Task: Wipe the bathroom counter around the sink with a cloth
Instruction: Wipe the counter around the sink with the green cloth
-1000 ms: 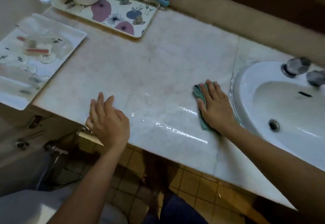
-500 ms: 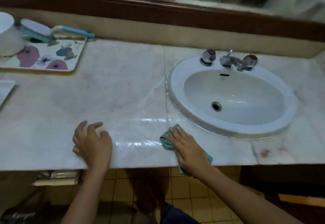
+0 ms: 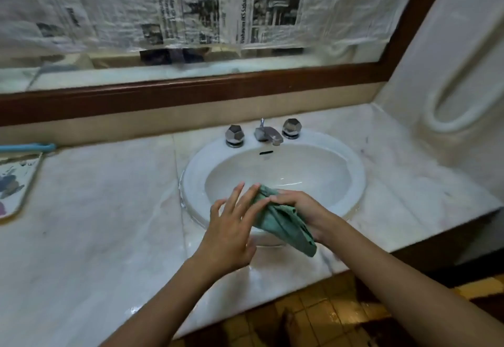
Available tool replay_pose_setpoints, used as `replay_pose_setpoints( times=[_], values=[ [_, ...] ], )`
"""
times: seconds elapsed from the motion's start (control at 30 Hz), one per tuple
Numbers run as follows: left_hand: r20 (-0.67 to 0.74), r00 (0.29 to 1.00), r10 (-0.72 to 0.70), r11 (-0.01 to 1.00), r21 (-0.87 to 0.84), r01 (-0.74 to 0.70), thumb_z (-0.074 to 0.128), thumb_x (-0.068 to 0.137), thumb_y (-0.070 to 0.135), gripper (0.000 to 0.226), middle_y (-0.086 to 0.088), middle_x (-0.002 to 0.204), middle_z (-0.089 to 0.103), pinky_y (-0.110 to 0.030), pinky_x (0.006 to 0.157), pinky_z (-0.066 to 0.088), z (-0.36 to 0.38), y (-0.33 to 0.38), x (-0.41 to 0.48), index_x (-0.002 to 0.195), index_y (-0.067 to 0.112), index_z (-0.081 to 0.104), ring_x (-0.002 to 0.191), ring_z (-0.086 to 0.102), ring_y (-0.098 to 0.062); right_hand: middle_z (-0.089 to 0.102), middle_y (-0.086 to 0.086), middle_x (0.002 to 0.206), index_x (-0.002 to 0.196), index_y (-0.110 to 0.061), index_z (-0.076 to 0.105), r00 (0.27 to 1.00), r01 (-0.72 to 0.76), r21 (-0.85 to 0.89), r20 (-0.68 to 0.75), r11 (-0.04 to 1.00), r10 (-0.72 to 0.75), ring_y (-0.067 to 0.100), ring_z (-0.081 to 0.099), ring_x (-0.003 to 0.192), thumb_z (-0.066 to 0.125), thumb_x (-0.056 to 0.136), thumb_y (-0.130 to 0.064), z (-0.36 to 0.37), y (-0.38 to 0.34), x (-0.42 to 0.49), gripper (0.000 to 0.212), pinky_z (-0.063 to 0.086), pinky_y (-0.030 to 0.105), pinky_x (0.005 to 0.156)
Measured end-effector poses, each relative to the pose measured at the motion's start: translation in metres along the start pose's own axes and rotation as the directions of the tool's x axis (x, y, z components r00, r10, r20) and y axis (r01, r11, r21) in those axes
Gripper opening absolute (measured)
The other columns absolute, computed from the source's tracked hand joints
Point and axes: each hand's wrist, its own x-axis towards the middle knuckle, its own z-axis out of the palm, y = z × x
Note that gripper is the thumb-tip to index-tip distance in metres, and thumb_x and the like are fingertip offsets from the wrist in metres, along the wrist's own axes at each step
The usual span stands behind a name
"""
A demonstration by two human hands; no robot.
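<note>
Over the sink (image 3: 351,161), right hand (image 3: 302,210) grips cloth (image 3: 283,224), hiding its palm; left hand (image 3: 231,229) spread.

Newspaper (image 3: 191,6) covers the mirror; floral tray (image 3: 13,183), perhaps melamine, far left.

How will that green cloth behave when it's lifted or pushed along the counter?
Probably floppy: the green cloth sags in folds from the right hand. Likely light, held by fingers alone. It may bunch rather than slide flat, since it is already crumpled.
</note>
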Motion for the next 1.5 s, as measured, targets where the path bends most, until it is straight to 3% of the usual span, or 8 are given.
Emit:
replay_pose_setpoints(
  times=[0.17, 0.3, 0.83, 0.97, 1.07, 1.2, 1.37, 1.5],
  values=[
    [0.071, 0.979, 0.190, 0.963, 0.180, -0.200, 0.078, 0.052, 0.029, 0.099, -0.005, 0.152, 0.038, -0.052, 0.098, 0.039, 0.006, 0.002, 0.081, 0.140, 0.020, 0.036, 0.143, 0.025, -0.024, 0.059, 0.015, 0.077, 0.096, 0.001, 0.058, 0.995, -0.099, 0.171, 0.026, 0.980, 0.095, 0.031, 0.058, 0.068, 0.068, 0.037, -0.008, -0.035, -0.045, 0.012, 0.061, 0.048, 0.038, 0.076],
    [0.007, 0.962, 0.275, 0.950, 0.153, -0.272, 0.080, 0.058, 0.028, 0.084, -0.007, 0.136, 0.056, -0.044, 0.097, 0.044, 0.012, 0.003, 0.161, 0.132, 0.014, 0.042, 0.131, 0.046, -0.025, 0.060, 0.013, 0.062, 0.063, 0.000, 0.063, 0.996, -0.074, 0.058, 0.054, 0.996, 0.071, 0.025, 0.058, 0.054, 0.049, 0.061, -0.002, -0.053, -0.102, 0.009, 0.014, 0.048, 0.031, 0.062],
    [0.250, 0.924, 0.288, 0.844, 0.389, -0.368, 0.058, 0.062, 0.012, 0.007, -0.006, 0.047, 0.052, -0.020, 0.040, 0.029, 0.019, 0.011, 0.262, 0.060, 0.009, 0.052, 0.034, 0.051, -0.028, 0.035, -0.003, 0.051, 0.066, -0.018, 0.043, 0.782, -0.258, -0.678, 0.272, 0.689, 0.561, 0.007, 0.030, 0.041, 0.064, 0.084, -0.005, -0.146, -0.153, 0.065, 0.031, 0.026, 0.016, 0.039],
    [0.379, 0.919, -0.108, 0.917, 0.395, -0.055, 0.058, 0.076, 0.021, 0.014, -0.011, 0.076, 0.066, -0.028, 0.056, 0.035, 0.014, 0.029, 0.278, 0.082, 0.010, 0.064, 0.068, 0.063, -0.035, 0.045, 0.004, 0.048, 0.063, -0.012, 0.049, 0.987, 0.042, -0.942, 0.091, 0.333, 0.133, 0.017, 0.039, 0.036, 0.074, 0.072, -0.011, -0.143, -0.169, 0.074, 0.027, 0.029, 0.018, 0.039],
    [0.538, 0.744, -0.396, 0.912, 0.133, 0.389, 0.057, 0.073, 0.015, 0.009, -0.008, 0.066, 0.056, -0.028, 0.054, 0.037, 0.029, 0.025, 0.290, 0.065, 0.012, 0.055, 0.062, 0.053, -0.029, 0.048, 0.003, 0.058, 0.061, -0.013, 0.048, 0.950, 0.184, -0.978, 0.203, -0.100, -0.236, 0.028, 0.052, 0.056, 0.060, 0.071, -0.013, -0.140, -0.170, 0.090, 0.015, 0.030, 0.023, 0.043],
    [0.795, 0.484, -0.366, 0.612, -0.187, 0.769, 0.064, 0.069, 0.005, 0.018, -0.006, 0.048, 0.038, -0.025, 0.048, 0.025, 0.050, 0.020, 0.277, 0.059, 0.006, 0.048, 0.045, 0.030, -0.022, 0.063, 0.010, 0.083, 0.087, -0.012, 0.062, 0.883, 0.279, -0.818, 0.424, -0.503, -0.202, 0.034, 0.057, 0.073, 0.060, 0.074, -0.021, -0.145, -0.157, 0.104, 0.015, 0.032, 0.028, 0.057],
    [0.913, 0.340, -0.226, 0.203, -0.297, 0.933, 0.058, 0.078, -0.002, 0.037, 0.000, 0.043, 0.025, -0.021, 0.047, 0.015, 0.063, 0.010, 0.253, 0.051, 0.016, 0.038, 0.038, 0.019, -0.013, 0.068, 0.012, 0.093, 0.095, -0.011, 0.061, 0.842, 0.340, -0.723, 0.518, -0.601, -0.147, 0.036, 0.061, 0.081, 0.061, 0.074, -0.022, -0.141, -0.141, 0.128, 0.024, 0.033, 0.031, 0.063],
    [0.926, 0.346, -0.153, 0.195, -0.315, 0.929, 0.058, 0.081, 0.002, 0.044, 0.000, 0.046, 0.026, -0.023, 0.048, 0.013, 0.068, 0.004, 0.238, 0.046, 0.021, 0.040, 0.042, 0.018, -0.013, 0.068, 0.012, 0.090, 0.094, -0.010, 0.062, 0.854, 0.345, -0.732, 0.504, -0.588, -0.126, 0.036, 0.061, 0.078, 0.061, 0.074, -0.024, -0.139, -0.128, 0.129, 0.024, 0.036, 0.032, 0.063]
  ],
)
